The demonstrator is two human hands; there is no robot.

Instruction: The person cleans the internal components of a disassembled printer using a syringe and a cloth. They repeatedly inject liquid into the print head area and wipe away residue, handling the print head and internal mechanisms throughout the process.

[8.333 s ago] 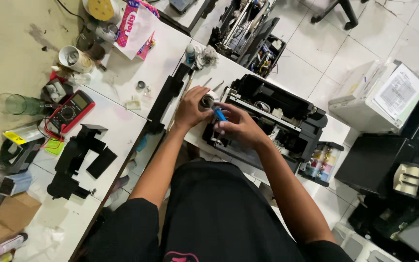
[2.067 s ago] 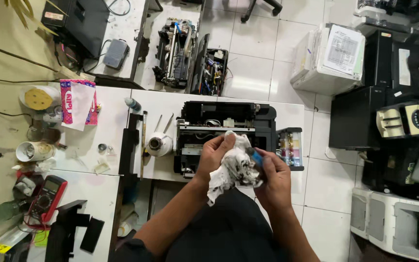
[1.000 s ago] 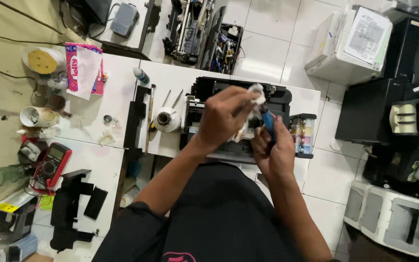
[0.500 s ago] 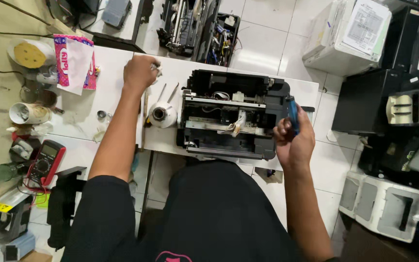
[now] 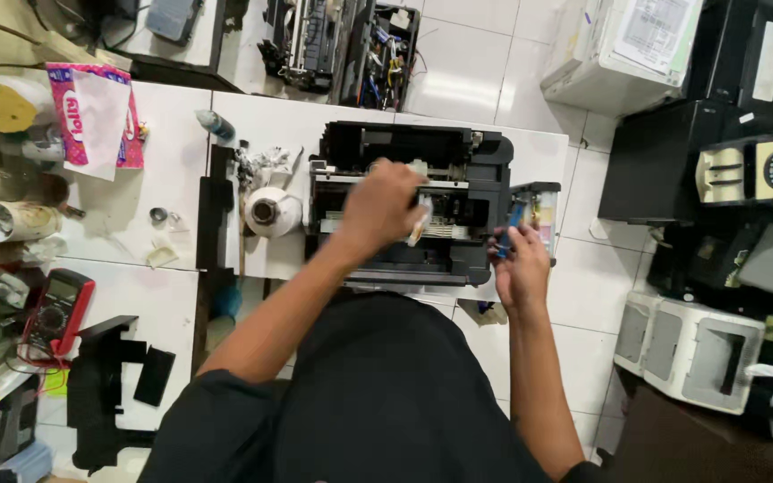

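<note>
Both hands are blurred: left hand [image 5: 379, 207] bunches a white tissue [image 5: 420, 221] over the opened printer [image 5: 409, 201] below it; right hand [image 5: 521, 264] pinches a half-hidden blue tool [image 5: 513, 217] beside the printer.

A printer repair workshop: opened printers [image 5: 409, 201], a multimeter [image 5: 57, 313] and loose parts crowd white tables [image 5: 172, 241].

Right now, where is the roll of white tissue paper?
In the head view the roll of white tissue paper sits on the white table, just left of the opened black printer that the left hand reaches into.
</note>
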